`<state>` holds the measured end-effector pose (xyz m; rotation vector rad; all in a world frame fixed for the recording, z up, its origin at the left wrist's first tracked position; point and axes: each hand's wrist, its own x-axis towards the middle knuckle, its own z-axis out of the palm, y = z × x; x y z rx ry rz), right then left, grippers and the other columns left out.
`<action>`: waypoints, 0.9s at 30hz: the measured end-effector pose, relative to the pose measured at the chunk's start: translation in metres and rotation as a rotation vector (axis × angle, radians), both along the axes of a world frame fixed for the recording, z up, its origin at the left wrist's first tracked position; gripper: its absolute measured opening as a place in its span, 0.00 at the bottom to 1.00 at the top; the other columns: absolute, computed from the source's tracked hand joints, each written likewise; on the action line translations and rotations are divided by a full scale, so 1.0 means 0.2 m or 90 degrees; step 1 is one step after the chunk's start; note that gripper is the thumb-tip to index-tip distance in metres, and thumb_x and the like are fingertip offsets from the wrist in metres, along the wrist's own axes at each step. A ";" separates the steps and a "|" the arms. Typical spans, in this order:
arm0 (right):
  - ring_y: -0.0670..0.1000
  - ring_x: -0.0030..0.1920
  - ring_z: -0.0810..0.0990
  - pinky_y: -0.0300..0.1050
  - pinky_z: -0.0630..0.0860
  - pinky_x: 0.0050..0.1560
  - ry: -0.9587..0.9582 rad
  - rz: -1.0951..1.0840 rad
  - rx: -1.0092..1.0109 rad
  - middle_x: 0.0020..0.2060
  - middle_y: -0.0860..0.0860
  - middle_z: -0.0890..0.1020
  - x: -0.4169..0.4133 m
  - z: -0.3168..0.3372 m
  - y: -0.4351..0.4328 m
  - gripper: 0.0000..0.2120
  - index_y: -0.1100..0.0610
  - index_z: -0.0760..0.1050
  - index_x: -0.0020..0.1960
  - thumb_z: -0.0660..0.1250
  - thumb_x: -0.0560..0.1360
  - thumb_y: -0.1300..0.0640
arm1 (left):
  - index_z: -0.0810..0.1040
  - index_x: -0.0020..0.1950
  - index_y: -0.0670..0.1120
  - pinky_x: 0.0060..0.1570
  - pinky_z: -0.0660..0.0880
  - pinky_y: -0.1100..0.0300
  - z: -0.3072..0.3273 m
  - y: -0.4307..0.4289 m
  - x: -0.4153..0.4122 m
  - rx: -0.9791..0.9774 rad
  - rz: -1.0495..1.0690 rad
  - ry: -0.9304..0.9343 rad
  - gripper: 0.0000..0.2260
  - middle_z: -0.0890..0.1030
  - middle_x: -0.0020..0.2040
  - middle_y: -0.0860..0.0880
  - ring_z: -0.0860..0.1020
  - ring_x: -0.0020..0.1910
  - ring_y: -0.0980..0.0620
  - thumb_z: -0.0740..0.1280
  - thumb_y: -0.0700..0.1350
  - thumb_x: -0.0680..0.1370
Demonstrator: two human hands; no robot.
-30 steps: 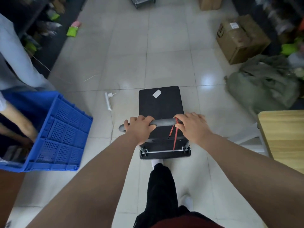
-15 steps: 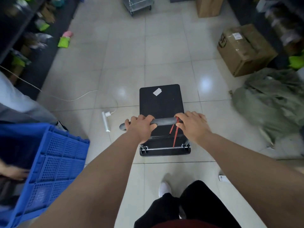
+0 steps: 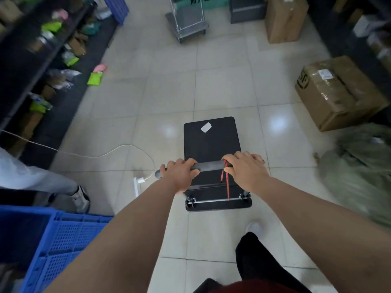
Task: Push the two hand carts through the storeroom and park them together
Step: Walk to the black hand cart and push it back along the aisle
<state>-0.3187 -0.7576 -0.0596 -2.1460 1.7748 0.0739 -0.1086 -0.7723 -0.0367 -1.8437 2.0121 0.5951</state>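
Head view: the left hand (image 3: pixel 179 176) and right hand (image 3: pixel 246 171) both wrap the grey handle (image 3: pixel 209 166) of a black cart (image 3: pixel 211 142), fingers curled over the bar. The cart stands on the floor in mid-aisle, its flat deck bare but for a white sticker (image 3: pixel 205 127); a red cord (image 3: pixel 226 182) hangs from the handle beside the right hand, down to a metal rod at the cart's near edge. A second cart (image 3: pixel 187 20), silver with a wire frame, stands well ahead at the aisle's far end.

The floor (image 3: pixel 222 85) is glossy pale tile. Left runs a dark shelf (image 3: pixel 31 66) of blurred packets, with a blue crate (image 3: pixel 63 242) near and a white cable (image 3: pixel 101 154) leading to a power strip (image 3: pixel 136 185). Right lie a taped box (image 3: pixel 336 92) and a green bundle (image 3: pixel 359 166), smeared by motion. The cart's wheels are hidden beneath it.
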 end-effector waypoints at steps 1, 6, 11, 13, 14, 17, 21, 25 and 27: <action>0.53 0.59 0.72 0.53 0.64 0.63 -0.003 0.003 0.001 0.55 0.49 0.76 -0.03 0.00 -0.09 0.14 0.45 0.65 0.65 0.53 0.81 0.47 | 0.67 0.64 0.55 0.68 0.59 0.40 0.00 -0.08 -0.04 -0.004 0.010 0.002 0.13 0.73 0.62 0.47 0.69 0.63 0.41 0.51 0.54 0.82; 0.53 0.61 0.72 0.53 0.63 0.66 -0.003 0.005 0.014 0.57 0.49 0.76 -0.19 0.02 -0.50 0.14 0.45 0.66 0.65 0.54 0.80 0.47 | 0.68 0.65 0.55 0.68 0.58 0.38 -0.01 -0.44 -0.20 -0.009 0.039 0.017 0.14 0.73 0.62 0.47 0.68 0.63 0.41 0.51 0.55 0.82; 0.54 0.61 0.72 0.52 0.62 0.67 0.007 0.001 0.002 0.56 0.50 0.76 -0.22 0.02 -0.85 0.14 0.45 0.66 0.65 0.53 0.81 0.47 | 0.68 0.64 0.56 0.68 0.58 0.39 -0.02 -0.79 -0.23 -0.012 0.047 0.029 0.14 0.72 0.62 0.48 0.68 0.63 0.41 0.51 0.56 0.82; 0.54 0.61 0.72 0.51 0.62 0.67 0.001 -0.003 0.000 0.56 0.50 0.76 -0.20 0.02 -1.01 0.13 0.45 0.66 0.65 0.54 0.81 0.47 | 0.68 0.64 0.57 0.67 0.58 0.39 -0.03 -0.96 -0.21 -0.011 0.045 0.034 0.14 0.72 0.63 0.49 0.67 0.64 0.42 0.51 0.56 0.82; 0.55 0.61 0.72 0.51 0.62 0.67 -0.003 -0.006 0.003 0.56 0.50 0.76 -0.19 0.02 -1.08 0.13 0.46 0.66 0.64 0.54 0.81 0.48 | 0.68 0.64 0.57 0.68 0.57 0.39 -0.03 -1.04 -0.20 -0.010 0.042 0.033 0.13 0.71 0.63 0.49 0.67 0.64 0.42 0.51 0.56 0.82; 0.55 0.60 0.72 0.51 0.62 0.66 -0.005 -0.014 -0.005 0.55 0.50 0.76 -0.14 0.01 -1.35 0.13 0.46 0.67 0.64 0.54 0.81 0.48 | 0.68 0.65 0.57 0.68 0.55 0.38 -0.05 -1.33 -0.15 -0.011 0.038 0.038 0.13 0.71 0.63 0.48 0.67 0.64 0.41 0.51 0.56 0.82; 0.55 0.60 0.72 0.52 0.62 0.66 -0.006 -0.039 0.015 0.56 0.50 0.76 -0.07 0.02 -1.75 0.13 0.46 0.67 0.64 0.54 0.80 0.48 | 0.67 0.65 0.57 0.68 0.56 0.39 -0.05 -1.74 -0.09 -0.017 0.022 0.028 0.14 0.71 0.65 0.48 0.67 0.65 0.41 0.51 0.56 0.82; 0.56 0.60 0.72 0.51 0.63 0.65 -0.015 -0.059 0.043 0.55 0.50 0.76 -0.03 0.03 -2.12 0.12 0.46 0.68 0.62 0.55 0.80 0.48 | 0.66 0.67 0.56 0.69 0.55 0.37 -0.05 -2.11 -0.06 -0.006 0.003 0.023 0.15 0.70 0.66 0.46 0.66 0.66 0.40 0.50 0.57 0.82; 0.56 0.60 0.72 0.52 0.63 0.64 -0.015 -0.066 0.046 0.55 0.51 0.76 -0.02 0.03 -2.28 0.12 0.46 0.68 0.62 0.55 0.80 0.48 | 0.66 0.66 0.56 0.70 0.54 0.37 -0.05 -2.29 -0.04 -0.005 -0.004 0.026 0.15 0.70 0.66 0.46 0.66 0.66 0.40 0.50 0.56 0.82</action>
